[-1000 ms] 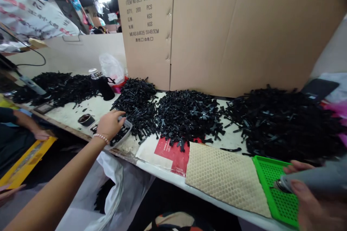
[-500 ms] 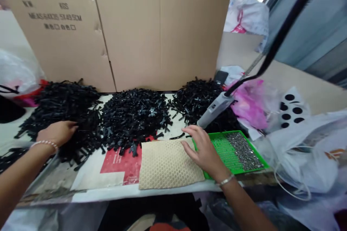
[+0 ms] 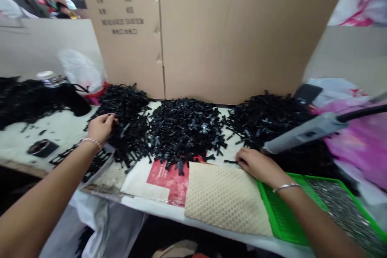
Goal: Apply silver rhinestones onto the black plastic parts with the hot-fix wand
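My left hand (image 3: 101, 128) is at the near left side of the left heap of small black plastic parts (image 3: 130, 109), thumb and fingers pinched together. Whatever is between those fingertips is too small to make out. My right hand (image 3: 256, 163) rests low over the table, just beyond the honeycomb-textured beige pad (image 3: 223, 197). Its curled fingers close on the end of a thin black strip (image 3: 230, 161) lying on the table. Close to that hand is the tip of a grey electric screwdriver (image 3: 305, 132), and the forearm crosses a green tray (image 3: 286, 221) with small metal pieces.
A middle heap of black parts (image 3: 186, 129) and a right heap (image 3: 266, 117) lie before a tall cardboard box (image 3: 226, 40). Left of my arm are a shallow clear tray (image 3: 102, 169), a dark bottle (image 3: 74, 100) and a plastic bag (image 3: 81, 70). Pink plastic (image 3: 353, 145) is at right.
The view has turned left. My right hand has gone from open fingers above the pad to closed fingers at the black strip. The screwdriver lies flatter. My left hand is still at the left heap.
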Demonstrator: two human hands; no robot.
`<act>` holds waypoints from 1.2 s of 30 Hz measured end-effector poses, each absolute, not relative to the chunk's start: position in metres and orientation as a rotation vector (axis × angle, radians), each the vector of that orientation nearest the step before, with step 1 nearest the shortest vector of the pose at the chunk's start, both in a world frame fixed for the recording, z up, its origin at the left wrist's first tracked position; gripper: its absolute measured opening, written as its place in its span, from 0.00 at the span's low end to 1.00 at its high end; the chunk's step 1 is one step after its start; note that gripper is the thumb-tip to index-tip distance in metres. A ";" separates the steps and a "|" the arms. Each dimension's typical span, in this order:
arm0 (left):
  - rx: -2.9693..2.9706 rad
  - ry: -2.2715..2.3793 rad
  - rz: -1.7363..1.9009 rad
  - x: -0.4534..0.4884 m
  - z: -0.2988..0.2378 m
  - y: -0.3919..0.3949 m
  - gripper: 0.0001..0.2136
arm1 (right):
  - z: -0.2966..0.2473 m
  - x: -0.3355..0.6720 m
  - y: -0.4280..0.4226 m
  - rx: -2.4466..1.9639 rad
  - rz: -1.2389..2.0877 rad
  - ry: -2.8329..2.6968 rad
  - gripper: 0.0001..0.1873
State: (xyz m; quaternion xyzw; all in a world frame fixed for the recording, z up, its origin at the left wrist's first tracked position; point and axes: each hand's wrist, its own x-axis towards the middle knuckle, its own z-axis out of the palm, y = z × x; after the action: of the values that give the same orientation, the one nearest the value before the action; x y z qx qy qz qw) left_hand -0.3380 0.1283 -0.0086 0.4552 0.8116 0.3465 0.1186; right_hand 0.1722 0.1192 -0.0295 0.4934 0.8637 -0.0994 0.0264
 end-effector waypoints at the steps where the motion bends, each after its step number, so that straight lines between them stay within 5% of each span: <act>1: 1.257 2.394 1.109 -0.337 -0.005 0.130 0.17 | -0.033 0.174 0.122 1.547 -0.283 2.675 0.09; 7: 0.890 2.105 1.499 -0.297 0.024 0.107 0.19 | -0.050 0.177 0.121 1.677 -0.465 2.928 0.11; 12: 0.478 1.299 1.327 -0.215 0.028 0.035 0.12 | -0.042 0.159 0.084 1.798 -0.843 3.080 0.20; 15: 0.232 0.980 1.216 -0.167 0.018 -0.002 0.15 | -0.028 0.138 0.050 1.836 -1.058 3.184 0.17; 21: 0.259 0.899 1.110 -0.109 0.008 -0.030 0.15 | -0.008 0.087 -0.014 1.593 -2.051 3.029 0.15; 30: 0.397 0.983 1.213 -0.096 0.006 -0.044 0.11 | -0.008 0.065 -0.029 1.372 -1.995 3.076 0.15; 36: 0.215 0.963 1.308 -0.101 0.006 -0.041 0.08 | -0.021 0.062 -0.029 1.710 -2.640 2.719 0.16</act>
State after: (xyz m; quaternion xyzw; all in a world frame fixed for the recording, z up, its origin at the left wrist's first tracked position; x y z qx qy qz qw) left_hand -0.1012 -0.0411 0.0061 0.0960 0.4294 0.5833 0.6828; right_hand 0.0620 -0.0288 -0.0208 0.3593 0.5713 -0.5547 -0.4866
